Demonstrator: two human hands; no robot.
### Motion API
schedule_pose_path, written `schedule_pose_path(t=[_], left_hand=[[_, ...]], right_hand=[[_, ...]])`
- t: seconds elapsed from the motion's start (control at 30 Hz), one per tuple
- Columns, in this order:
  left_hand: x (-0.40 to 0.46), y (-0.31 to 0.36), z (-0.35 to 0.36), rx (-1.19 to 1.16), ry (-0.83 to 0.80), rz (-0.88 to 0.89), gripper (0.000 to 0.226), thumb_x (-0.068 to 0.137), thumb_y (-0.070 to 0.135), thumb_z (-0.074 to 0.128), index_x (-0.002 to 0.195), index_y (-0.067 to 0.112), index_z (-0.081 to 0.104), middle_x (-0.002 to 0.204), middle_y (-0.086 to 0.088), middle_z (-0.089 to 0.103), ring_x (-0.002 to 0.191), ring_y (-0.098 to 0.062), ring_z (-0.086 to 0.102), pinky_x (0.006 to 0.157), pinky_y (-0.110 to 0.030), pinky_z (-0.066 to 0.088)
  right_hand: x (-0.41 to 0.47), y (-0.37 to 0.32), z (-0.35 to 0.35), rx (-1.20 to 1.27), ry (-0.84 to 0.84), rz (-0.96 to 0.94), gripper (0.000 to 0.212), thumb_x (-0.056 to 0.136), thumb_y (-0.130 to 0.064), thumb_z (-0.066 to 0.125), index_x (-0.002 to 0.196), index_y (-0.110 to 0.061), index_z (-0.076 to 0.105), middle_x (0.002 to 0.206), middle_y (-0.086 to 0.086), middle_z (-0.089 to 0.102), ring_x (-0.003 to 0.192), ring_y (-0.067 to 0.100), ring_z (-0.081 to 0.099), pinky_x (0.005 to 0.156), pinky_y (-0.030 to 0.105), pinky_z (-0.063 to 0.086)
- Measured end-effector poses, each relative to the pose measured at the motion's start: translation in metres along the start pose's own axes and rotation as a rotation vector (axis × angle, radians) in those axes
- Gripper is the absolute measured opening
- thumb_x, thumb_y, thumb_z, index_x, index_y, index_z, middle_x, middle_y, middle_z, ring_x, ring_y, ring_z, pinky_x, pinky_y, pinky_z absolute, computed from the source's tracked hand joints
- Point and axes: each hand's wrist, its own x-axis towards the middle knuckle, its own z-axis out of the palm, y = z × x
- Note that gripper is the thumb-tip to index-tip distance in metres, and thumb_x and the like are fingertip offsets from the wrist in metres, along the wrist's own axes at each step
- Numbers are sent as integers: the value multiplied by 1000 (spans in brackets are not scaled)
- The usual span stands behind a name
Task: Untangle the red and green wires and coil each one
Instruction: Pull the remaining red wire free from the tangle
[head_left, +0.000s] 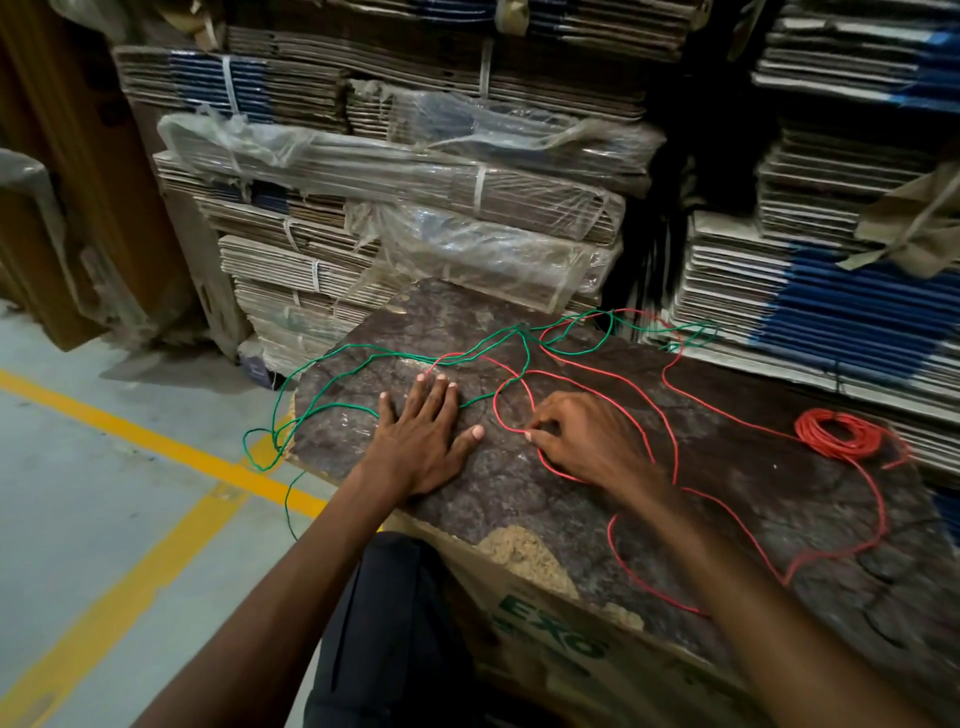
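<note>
1. Head view, edges: the counter (753, 467) is a dark mottled slab with a chipped near edge and a broken left corner. Its left side drops to a grey floor (104, 467) marked with yellow lines (156, 441); a cardboard box (571, 649) with green lettering sits under the near edge.
2. Open room: stacks of flattened cardboard (363, 208) close off the far side and the right, touching or just beside the slab's back edge. The free side is the left, over the floor.
3. Green wire (395, 358): it runs from the far right edge across the back of the slab, crosses the red one near the far middle, then spills over the left corner in loose loops above the floor.
4. Red wire (613, 384): it wanders in wide loops across the middle and right of the slab, ending in a small wound coil (839, 434) near the right edge.
5. Left hand (421, 441): its grip is open, palm flat on the slab with fingers spread, the green wire passing beneath it and fingertips near the crossing.
6. Right hand (587, 441): just beside the left, fingers curled, its grip pinching a red loop at the fingertips.
</note>
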Motion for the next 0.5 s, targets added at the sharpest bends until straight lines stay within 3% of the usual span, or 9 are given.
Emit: schedule_pose_path(t=[0.07,0.2,0.37,0.43,0.5], left_hand=[[0,-1,0,6,-2,5,89,88,73,2,155,15,3,164,-1,-4,150,-22,-10,116,-62,2],[1,-1,-1,8,-10,6,84,92,70,6,155,16,3,164,2,-3,150,-22,-8,116,-62,2],[1,1,-2,11,4,13,103,72,77,-12,155,18,5,164,3,-1,150,-23,-6,116,-62,5],[1,2,-2,6,8,18,104,70,76,-14,155,19,5,164,3,-1,150,-23,-6,116,-62,5],[0,2,-2,5,10,25,105,70,77,-14,155,19,5,164,2,-1,150,-23,-7,116,-62,5]], right_hand=[[-17,7,-7,1,-34,-8,27,73,-43,56,87,-29,74,96,-9,71,94,16,65,74,29,51],[-49,23,-27,43,-152,6,26,69,-43,56,84,-30,73,98,-15,71,95,12,66,79,34,53],[-71,35,-54,61,-297,21,19,75,-45,68,89,-33,75,99,-19,71,91,0,65,81,27,51],[-67,32,-57,109,-263,36,31,75,-58,63,95,-36,73,93,-18,73,85,-2,66,77,29,53],[-56,28,-55,186,-138,65,35,75,-59,61,95,-33,74,90,-12,75,83,2,67,76,33,54]])
